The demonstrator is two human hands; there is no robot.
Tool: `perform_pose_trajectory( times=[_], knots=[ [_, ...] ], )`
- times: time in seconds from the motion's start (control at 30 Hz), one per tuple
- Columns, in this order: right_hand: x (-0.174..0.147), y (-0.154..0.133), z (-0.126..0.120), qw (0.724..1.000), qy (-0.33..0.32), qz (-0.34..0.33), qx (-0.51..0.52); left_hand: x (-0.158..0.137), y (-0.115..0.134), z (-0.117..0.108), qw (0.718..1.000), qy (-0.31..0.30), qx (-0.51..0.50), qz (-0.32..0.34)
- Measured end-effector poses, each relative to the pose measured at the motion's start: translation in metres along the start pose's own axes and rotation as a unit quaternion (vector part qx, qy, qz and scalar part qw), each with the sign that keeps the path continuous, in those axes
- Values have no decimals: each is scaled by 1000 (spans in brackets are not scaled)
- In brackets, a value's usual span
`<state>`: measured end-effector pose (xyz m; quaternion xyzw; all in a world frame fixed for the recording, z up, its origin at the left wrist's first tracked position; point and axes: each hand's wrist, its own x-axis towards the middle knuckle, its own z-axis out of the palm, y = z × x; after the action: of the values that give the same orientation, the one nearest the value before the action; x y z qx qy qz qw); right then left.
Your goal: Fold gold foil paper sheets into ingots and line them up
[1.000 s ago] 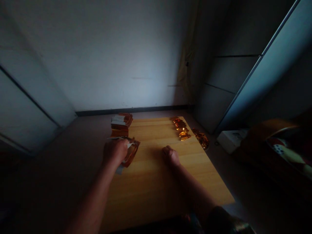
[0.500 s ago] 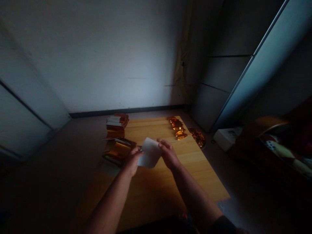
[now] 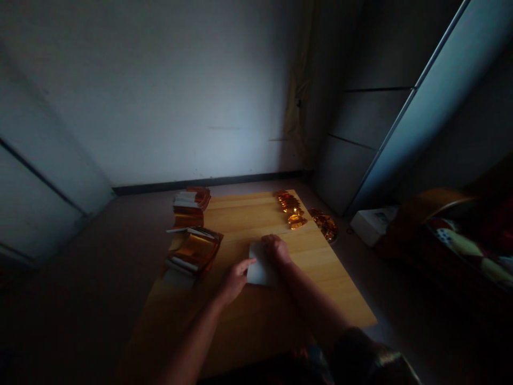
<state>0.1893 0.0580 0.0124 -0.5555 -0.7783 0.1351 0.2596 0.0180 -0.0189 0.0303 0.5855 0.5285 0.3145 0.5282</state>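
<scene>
A pale sheet of paper [image 3: 256, 269] lies low over the middle of the wooden table, its right part covered by my right hand. The thumb and fingers of my left hand [image 3: 235, 282] close on its left edge. Curled over the far right side of the sheet is my right hand [image 3: 276, 249], with its fingertips partly hidden. To the left are stacks of shiny gold foil paper [image 3: 196, 248] with pale undersides showing. A row of folded gold foil pieces [image 3: 290, 208] runs along the far right of the table.
The wooden table [image 3: 320, 272] stands near a white wall [image 3: 180, 96]. More gold foil pieces [image 3: 324, 224] are heaped off its right edge. A white box [image 3: 372, 224] and a wooden chair arm [image 3: 444, 203] are farther right.
The paper has come down towards the table and shifted slightly right. My left hand has moved right and nearer; my right hand has curled over the sheet's right side.
</scene>
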Motion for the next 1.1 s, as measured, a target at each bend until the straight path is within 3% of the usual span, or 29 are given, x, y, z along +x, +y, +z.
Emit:
perform_pose_trajectory(
  times=[0.13, 0.37, 0.47, 0.6, 0.7, 0.8, 0.9, 0.97, 1.1],
  knots=[
    [-3, -7, -3, 994, -16, -37, -103, -4, 0, 0, 988, 24, 152, 31],
    [-5, -8, -1, 978, 11, -92, -185, -5, -7, 1, 901, 95, 365, 214],
    [-5, -8, 0, 976, 8, -103, -194, -5, -8, 0, 873, 77, 412, 247],
    [-5, -5, -4, 987, -21, -85, -136, -1, -10, 0, 881, 49, 417, 219],
    [-13, 4, -15, 995, -44, -79, 28, 3, -8, -1, 896, 67, 390, 203],
    [-27, 17, -31, 970, -83, -57, 222, 9, -3, 1, 911, 89, 364, 171],
    [-38, 26, -42, 937, -68, -21, 342, 17, 1, 3, 917, 123, 355, 131],
    [-41, 27, -42, 937, -46, 5, 346, 23, 2, 5, 920, 138, 346, 118],
    [-37, 17, -27, 966, -2, 71, 250, 33, 1, 10, 929, 163, 319, 96]
  ],
)
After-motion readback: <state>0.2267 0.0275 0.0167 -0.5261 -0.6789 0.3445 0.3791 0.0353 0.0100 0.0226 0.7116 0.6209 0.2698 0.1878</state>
